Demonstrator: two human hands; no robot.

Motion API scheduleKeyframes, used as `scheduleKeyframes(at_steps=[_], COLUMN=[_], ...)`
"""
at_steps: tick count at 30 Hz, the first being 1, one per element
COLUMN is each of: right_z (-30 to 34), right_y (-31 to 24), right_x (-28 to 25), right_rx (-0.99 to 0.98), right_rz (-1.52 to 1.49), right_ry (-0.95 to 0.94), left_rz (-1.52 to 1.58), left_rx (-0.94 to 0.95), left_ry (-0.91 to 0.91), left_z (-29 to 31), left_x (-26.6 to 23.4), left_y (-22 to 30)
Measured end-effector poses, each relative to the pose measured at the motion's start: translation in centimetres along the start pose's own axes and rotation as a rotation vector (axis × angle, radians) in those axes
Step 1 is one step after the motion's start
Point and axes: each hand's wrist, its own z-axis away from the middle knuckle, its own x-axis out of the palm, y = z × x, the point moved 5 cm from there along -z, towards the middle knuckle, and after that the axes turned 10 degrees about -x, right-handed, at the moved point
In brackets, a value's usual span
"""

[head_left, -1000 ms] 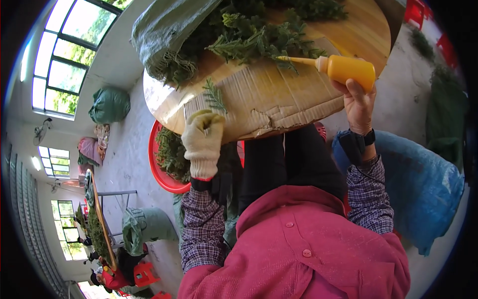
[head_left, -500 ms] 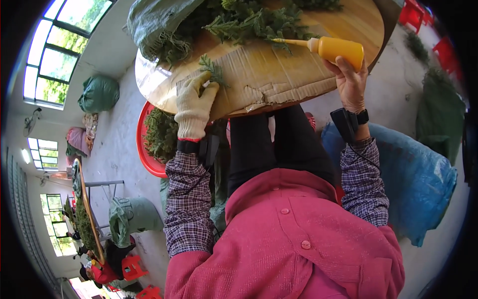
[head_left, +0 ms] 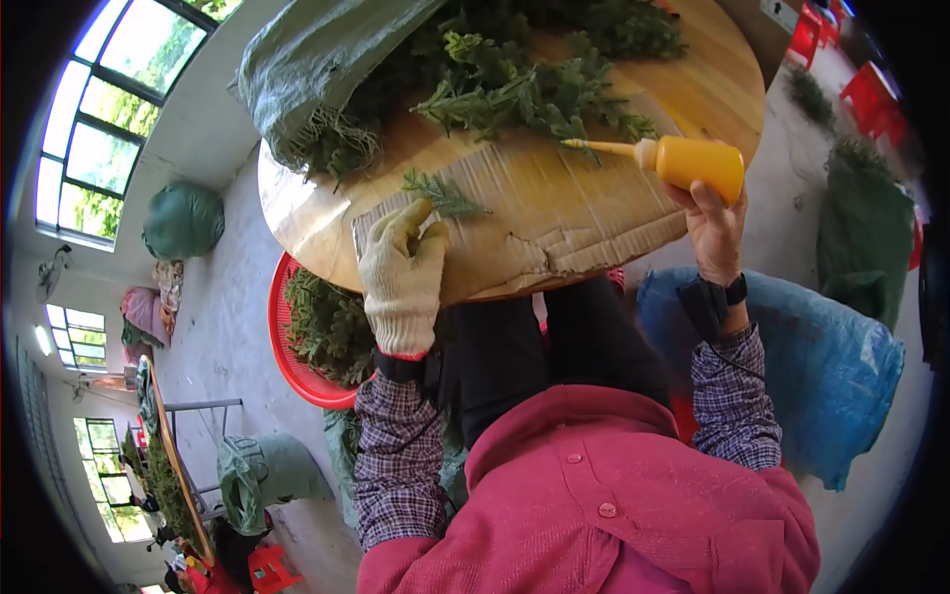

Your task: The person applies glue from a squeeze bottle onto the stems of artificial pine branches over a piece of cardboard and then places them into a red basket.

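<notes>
My left hand (head_left: 404,272), in a cream knitted glove, is closed with thumb and forefinger around the base of a small green fir-like sprig (head_left: 450,197). The sprig points right, over a worn sheet of brown cardboard (head_left: 534,218). Bare, my right hand (head_left: 714,226) grips a yellow squeeze bottle (head_left: 701,166) held on its side. Its long thin nozzle points left, near a heap of green branches (head_left: 529,94) on the round wooden table (head_left: 727,74).
A pale green woven sack (head_left: 322,69) lies at the table's far left. Below the table edge stands a red basket (head_left: 280,332) of greenery. To the right is a blue plastic sack (head_left: 782,346), with a dark green sack (head_left: 861,238) and red stools (head_left: 876,104) beyond.
The sprig has swung from pointing upward to lying more toward the right. My right hand and the bottle have shifted slightly right and down, drawing the nozzle away from the branches.
</notes>
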Motion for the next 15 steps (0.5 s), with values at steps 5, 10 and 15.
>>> scheduleKeyframes(at_steps=[5, 10, 15], right_z=[0.4, 1.0, 0.4], right_y=[-0.1, -1.4, -1.6], right_x=[0.1, 3.7, 7.7], right_rx=[0.046, 0.085, -0.064], right_rz=[0.032, -0.011, 0.167], right_ry=[0.021, 0.010, -0.222], left_rz=[-0.194, -0.410, -0.341], left_rx=[0.141, 0.367, 0.285], left_ry=[0.074, 0.065, -0.057], left_z=[-0.1, -0.2, -1.0], left_x=[-0.8, -0.2, 0.6], left_y=[0.9, 2.3, 1.1])
